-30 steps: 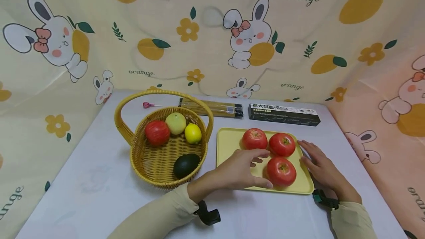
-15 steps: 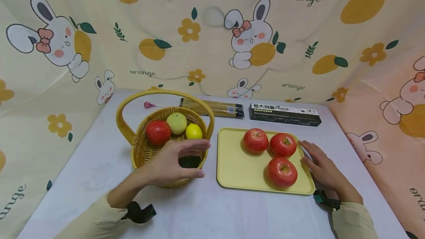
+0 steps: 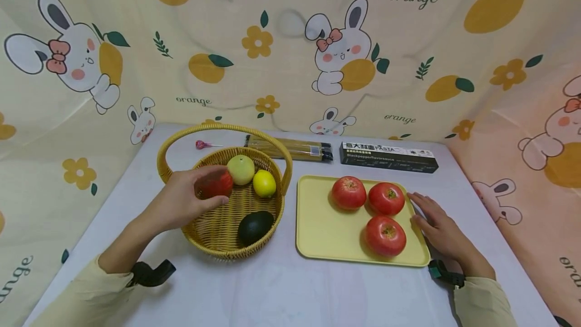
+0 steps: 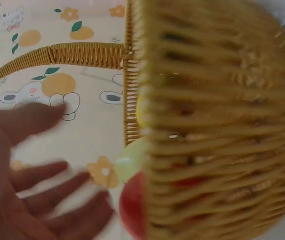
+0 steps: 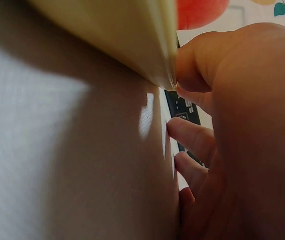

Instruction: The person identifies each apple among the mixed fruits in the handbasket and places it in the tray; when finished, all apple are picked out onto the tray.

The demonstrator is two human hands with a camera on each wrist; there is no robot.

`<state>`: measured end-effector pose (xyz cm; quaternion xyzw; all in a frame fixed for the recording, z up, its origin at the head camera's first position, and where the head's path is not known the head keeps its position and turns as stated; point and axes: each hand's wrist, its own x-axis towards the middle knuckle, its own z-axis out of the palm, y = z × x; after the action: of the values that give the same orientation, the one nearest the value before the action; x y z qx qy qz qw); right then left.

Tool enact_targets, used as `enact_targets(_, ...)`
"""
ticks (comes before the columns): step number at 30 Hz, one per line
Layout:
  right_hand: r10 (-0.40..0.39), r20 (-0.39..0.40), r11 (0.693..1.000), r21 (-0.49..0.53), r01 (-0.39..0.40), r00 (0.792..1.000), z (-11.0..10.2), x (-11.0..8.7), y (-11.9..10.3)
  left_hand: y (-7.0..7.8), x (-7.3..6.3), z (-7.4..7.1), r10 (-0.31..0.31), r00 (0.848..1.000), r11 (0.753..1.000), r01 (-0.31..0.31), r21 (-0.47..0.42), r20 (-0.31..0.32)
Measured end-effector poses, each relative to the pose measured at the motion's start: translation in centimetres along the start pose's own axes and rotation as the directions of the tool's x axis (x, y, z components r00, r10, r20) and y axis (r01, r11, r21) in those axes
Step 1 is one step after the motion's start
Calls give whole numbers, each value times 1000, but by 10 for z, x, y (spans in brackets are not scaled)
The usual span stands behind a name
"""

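Note:
In the head view my left hand is over the left side of a yellow wicker basket, fingers and thumb spread apart. Behind them, partly hidden, sits a red apple. The left wrist view shows that hand holding nothing, beside the basket with the red apple close to its fingertips. My right hand rests at the right edge of a pale yellow tray. Its thumb touches the rim, with the other fingers on the table. Three red apples lie on the tray.
A pale green round fruit, a yellow lemon and an avocado share the basket, under its tall arched handle. Behind stand a lollipop, packs of noodles and a black pasta box.
My left hand has moved left from above the tray, across the avocado, to the red apple in the basket. The right hand and the tray with its apples have stayed put.

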<state>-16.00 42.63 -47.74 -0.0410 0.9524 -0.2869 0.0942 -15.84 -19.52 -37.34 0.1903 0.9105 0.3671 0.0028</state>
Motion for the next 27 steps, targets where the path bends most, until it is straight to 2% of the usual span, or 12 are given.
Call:
enact_targets(2,-5,0,1000,2,5,1000,0,0,0,4,7,-2,-41,999,996,42,80,-9)
enact_targets(5,-14,-1,1000,2,14,1000,0,0,1,9,19,-2,-100,995,980,94,174,27)
enact_targets(9,-18,-2,1000,4,18,1000,0,0,1,7,36,-3,-167,981,961,138,241,103)
enact_targets(13,-23,-1,1000,1,23,1000,-1,1,0,1,48,-4,-216,964,948,169,269,156)
enact_targets(16,-27,-4,1000,-1,27,1000,-1,1,-1,-2,51,-4,-227,956,944,168,285,187)
enact_targets(18,-23,-6,1000,-3,23,1000,-1,0,-1,-3,51,-4,-221,956,943,158,294,194)
enact_targets(23,-13,-3,1000,-2,13,1000,-1,0,-3,-3,48,-5,-201,949,954,133,269,244)
enact_targets(24,-14,-3,1000,-1,14,1000,-1,-1,-3,-3,47,-5,-198,944,954,124,271,263)
enact_targets(27,-17,-3,1000,0,17,1000,-1,-1,-3,-2,44,-4,-209,918,950,108,293,337)
